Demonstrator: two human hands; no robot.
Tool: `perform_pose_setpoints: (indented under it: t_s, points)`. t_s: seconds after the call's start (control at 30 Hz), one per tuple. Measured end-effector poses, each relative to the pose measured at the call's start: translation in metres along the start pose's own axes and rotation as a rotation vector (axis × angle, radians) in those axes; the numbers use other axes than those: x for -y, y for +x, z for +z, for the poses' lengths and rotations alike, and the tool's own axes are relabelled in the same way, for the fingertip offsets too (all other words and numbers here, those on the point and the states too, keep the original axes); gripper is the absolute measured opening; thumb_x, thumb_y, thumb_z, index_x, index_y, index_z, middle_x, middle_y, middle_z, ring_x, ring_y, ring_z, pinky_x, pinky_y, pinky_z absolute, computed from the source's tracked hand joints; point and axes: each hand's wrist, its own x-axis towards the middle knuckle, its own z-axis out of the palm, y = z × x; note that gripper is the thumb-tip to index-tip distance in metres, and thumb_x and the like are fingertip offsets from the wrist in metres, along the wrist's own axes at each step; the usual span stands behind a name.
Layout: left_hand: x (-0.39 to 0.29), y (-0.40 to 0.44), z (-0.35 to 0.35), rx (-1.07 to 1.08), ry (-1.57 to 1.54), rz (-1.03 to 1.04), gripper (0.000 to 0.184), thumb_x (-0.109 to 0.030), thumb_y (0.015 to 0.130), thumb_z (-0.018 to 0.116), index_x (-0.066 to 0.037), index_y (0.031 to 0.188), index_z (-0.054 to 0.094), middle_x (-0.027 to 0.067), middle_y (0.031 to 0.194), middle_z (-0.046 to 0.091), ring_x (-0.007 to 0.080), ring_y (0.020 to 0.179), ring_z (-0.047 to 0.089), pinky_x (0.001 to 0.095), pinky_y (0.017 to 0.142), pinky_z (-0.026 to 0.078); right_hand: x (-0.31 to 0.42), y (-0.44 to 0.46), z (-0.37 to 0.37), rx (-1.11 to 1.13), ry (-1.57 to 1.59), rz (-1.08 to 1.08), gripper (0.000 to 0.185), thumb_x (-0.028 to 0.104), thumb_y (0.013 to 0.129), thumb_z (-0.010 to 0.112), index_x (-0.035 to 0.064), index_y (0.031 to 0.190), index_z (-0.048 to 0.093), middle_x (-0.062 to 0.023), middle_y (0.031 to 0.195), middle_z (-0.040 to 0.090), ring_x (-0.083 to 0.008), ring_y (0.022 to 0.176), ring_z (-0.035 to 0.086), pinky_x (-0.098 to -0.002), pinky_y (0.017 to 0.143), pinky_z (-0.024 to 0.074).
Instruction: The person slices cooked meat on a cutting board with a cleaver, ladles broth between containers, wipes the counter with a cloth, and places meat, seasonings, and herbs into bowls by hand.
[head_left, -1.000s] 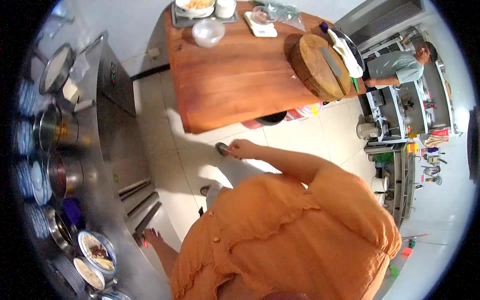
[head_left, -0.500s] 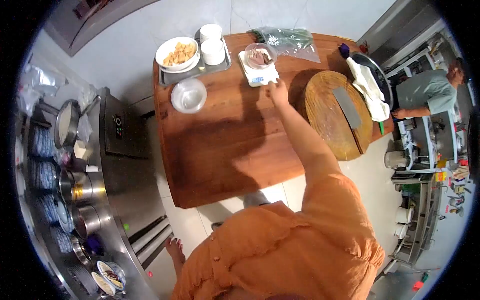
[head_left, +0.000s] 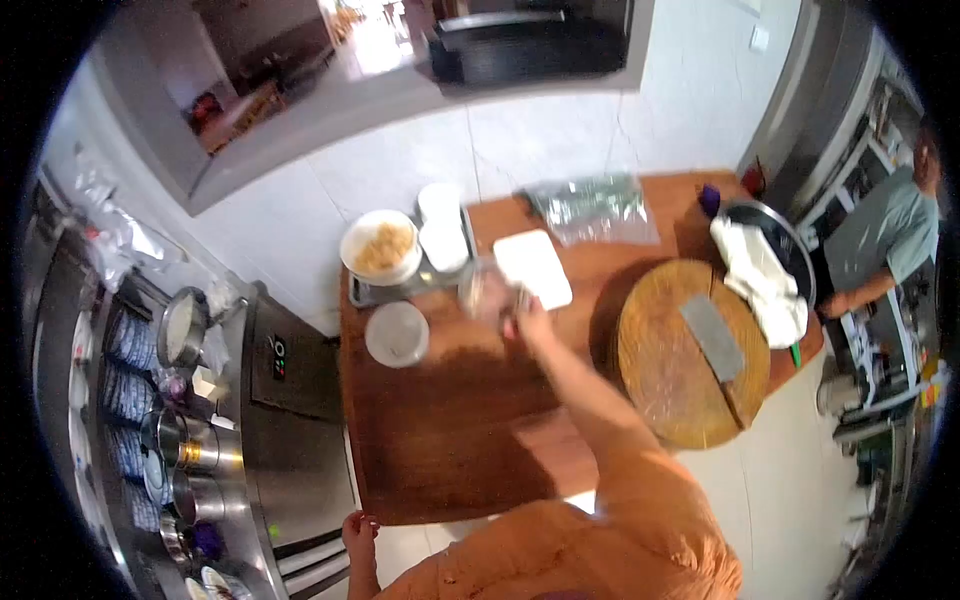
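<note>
My right hand grips the near right rim of a clear plastic bowl with sliced brownish meat in it; hand and bowl are blurred by motion. The bowl is just left of a white kitchen scale, whose top is bare. A second clear plastic bowl stands to the left on the wooden table. By the table's near left corner is my left hand, with no object visible in it and its fingers loosely apart.
Behind the bowls, a metal tray carries a white bowl of golden pieces and white dishes. A plastic bag of greens lies at the back. Rightward, a cleaver rests on a round chopping board; another person stands beyond.
My right hand has taken the bowl of meat off the scale and moved it left. My left hand has come up beside the table corner. The view has tilted up.
</note>
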Motion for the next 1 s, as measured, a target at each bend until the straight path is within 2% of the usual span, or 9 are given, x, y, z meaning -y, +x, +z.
perform_pose_setpoints:
  t_s: [0.23, 0.4, 0.43, 0.47, 0.5, 0.57, 0.67, 0.8, 1.0]
  points:
    - [-0.101, -0.051, 0.033, 0.405, -0.230, 0.166, 0.041, -0.024, 0.092, 0.052, -0.007, 0.127, 0.042, 0.0071, 0.110, 0.057, 0.0154, 0.091, 0.056, 0.0292, 0.079, 0.046, -0.051, -0.221, 0.018, 0.529, 0.050, 0.233, 0.038, 0.001, 0.086, 0.046, 0.0073, 0.124, 0.045, -0.0085, 0.093, 0.060, -0.0126, 0.065, 0.058, -0.0263, 0.055, 0.0530]
    - [-0.066, -0.100, -0.017, 0.455, -0.319, -0.094, 0.056, -0.024, 0.092, 0.052, -0.013, 0.138, 0.023, 0.0090, 0.127, 0.046, 0.0232, 0.108, 0.050, 0.0409, 0.089, 0.042, -0.067, -0.366, 0.051, 0.747, -0.219, 0.157, 0.047, 0.011, 0.090, 0.050, 0.0126, 0.136, 0.038, -0.0047, 0.096, 0.059, -0.0108, 0.072, 0.059, -0.0259, 0.055, 0.0512]
    - [-0.032, -0.096, -0.040, 0.465, -0.102, 0.108, 0.057, -0.023, 0.091, 0.053, -0.013, 0.139, 0.023, 0.0095, 0.127, 0.045, 0.0241, 0.109, 0.049, 0.0417, 0.090, 0.042, -0.094, -0.382, 0.062, 0.750, -0.161, 0.028, 0.047, 0.016, 0.090, 0.052, 0.0131, 0.135, 0.039, -0.0049, 0.097, 0.059, -0.0109, 0.070, 0.059, -0.0264, 0.056, 0.0513]
    - [-0.031, -0.114, -0.056, 0.421, -0.204, -0.004, 0.058, -0.022, 0.090, 0.054, -0.013, 0.139, 0.023, 0.0105, 0.127, 0.045, 0.0253, 0.111, 0.048, 0.0434, 0.091, 0.042, -0.120, -0.393, 0.072, 0.777, -0.110, -0.099, 0.047, 0.021, 0.091, 0.054, 0.0137, 0.135, 0.039, -0.0052, 0.097, 0.059, -0.0110, 0.067, 0.058, -0.0268, 0.056, 0.0515]
    - [-0.030, -0.133, -0.073, 0.365, -0.311, -0.110, 0.060, -0.021, 0.089, 0.055, -0.013, 0.140, 0.023, 0.0114, 0.128, 0.045, 0.0265, 0.114, 0.047, 0.0452, 0.091, 0.042, -0.084, -0.422, 0.077, 0.812, -0.148, 0.128, 0.048, 0.028, 0.090, 0.056, 0.0150, 0.134, 0.041, -0.0049, 0.094, 0.059, -0.0122, 0.063, 0.058, -0.0280, 0.057, 0.0518]
    - [0.025, -0.137, -0.112, 0.444, -0.532, -0.083, 0.069, -0.021, 0.085, 0.062, -0.014, 0.141, 0.022, 0.0143, 0.126, 0.045, 0.0279, 0.114, 0.047, 0.0464, 0.091, 0.042, -0.104, -0.448, 0.099, 0.856, -0.231, 0.156, 0.042, 0.025, 0.089, 0.058, 0.0155, 0.128, 0.047, -0.0039, 0.085, 0.060, -0.0121, 0.061, 0.058, -0.0263, 0.055, 0.0507]
    - [0.045, -0.206, -0.173, 0.299, -0.681, -0.131, 0.069, -0.022, 0.083, 0.063, -0.010, 0.138, 0.025, 0.0151, 0.123, 0.046, 0.0281, 0.112, 0.048, 0.0450, 0.093, 0.042, -0.117, -0.500, 0.132, 1.039, -0.167, 0.263, 0.038, 0.015, 0.091, 0.052, 0.0143, 0.129, 0.047, -0.0030, 0.088, 0.059, -0.0119, 0.064, 0.056, -0.0257, 0.055, 0.0496]
    - [0.104, -0.248, -0.233, 0.123, -1.027, -0.182, 0.060, -0.021, 0.084, 0.060, -0.008, 0.134, 0.029, 0.0125, 0.127, 0.043, 0.0279, 0.114, 0.048, 0.0446, 0.092, 0.043, -0.120, -0.569, 0.196, 1.209, -0.332, 0.450, 0.045, 0.021, 0.093, 0.050, 0.0102, 0.135, 0.038, -0.0060, 0.112, 0.055, -0.0134, 0.080, 0.057, -0.0278, 0.066, 0.0516]
    - [0.161, -0.267, -0.312, -0.347, -1.280, -0.126, 0.058, -0.018, 0.080, 0.059, -0.008, 0.130, 0.031, 0.0126, 0.119, 0.048, 0.0256, 0.107, 0.053, 0.0398, 0.092, 0.045, -0.168, -0.598, 0.283, 1.417, -0.523, 0.327, 0.042, 0.020, 0.092, 0.051, 0.0066, 0.131, 0.042, -0.0087, 0.120, 0.049, -0.0157, 0.079, 0.058, -0.0288, 0.066, 0.0522]
